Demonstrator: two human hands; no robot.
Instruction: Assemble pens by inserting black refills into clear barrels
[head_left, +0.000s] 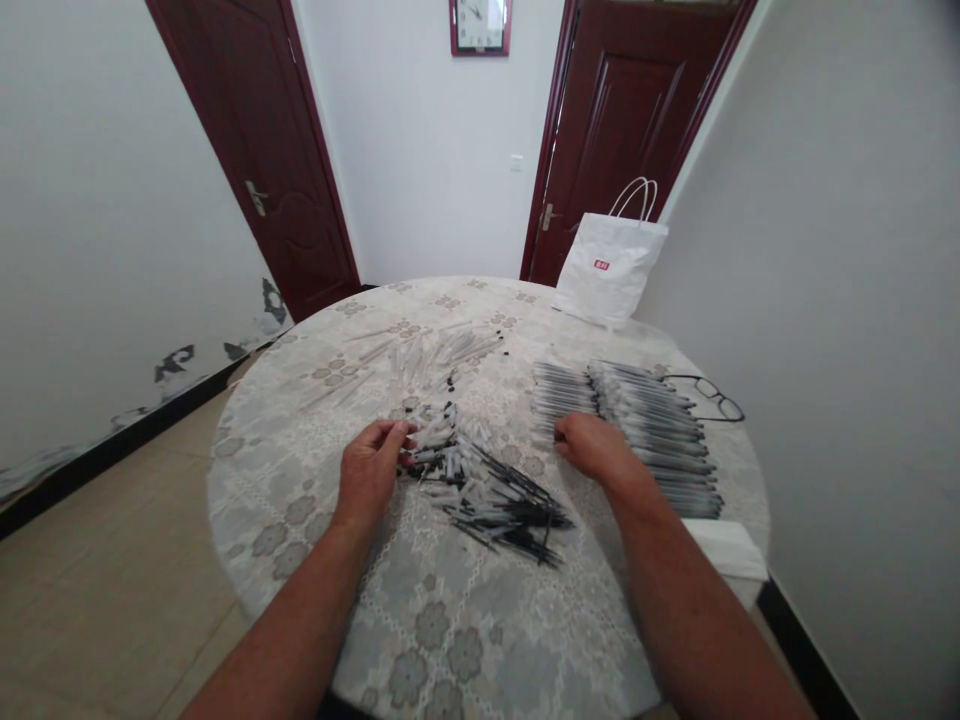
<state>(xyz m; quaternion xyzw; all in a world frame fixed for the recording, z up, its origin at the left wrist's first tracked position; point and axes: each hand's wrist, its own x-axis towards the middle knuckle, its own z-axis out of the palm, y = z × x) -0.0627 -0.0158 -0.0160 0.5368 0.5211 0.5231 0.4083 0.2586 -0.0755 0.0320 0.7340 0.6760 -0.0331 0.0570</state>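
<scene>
My left hand (373,465) is at the left edge of a pile of small black and white pen parts (439,440). Its thumb and forefinger are pinched together, and what they hold is too small to make out. To the right, my right hand (592,443) is closed at the near end of a row of slim grey pens (562,385). Whatever lies inside its curled fingers is hidden. Black pen refills (525,500) lie in a loose heap between my forearms. Clear pen barrels (427,358) are scattered beyond the small parts.
Thicker stacked pens (660,430) fill the table's right side, with eyeglasses (716,397) beside them. A white box (724,550) sits at the right edge, and a white paper bag (611,265) stands at the back. A patterned cloth covers the round table (442,630).
</scene>
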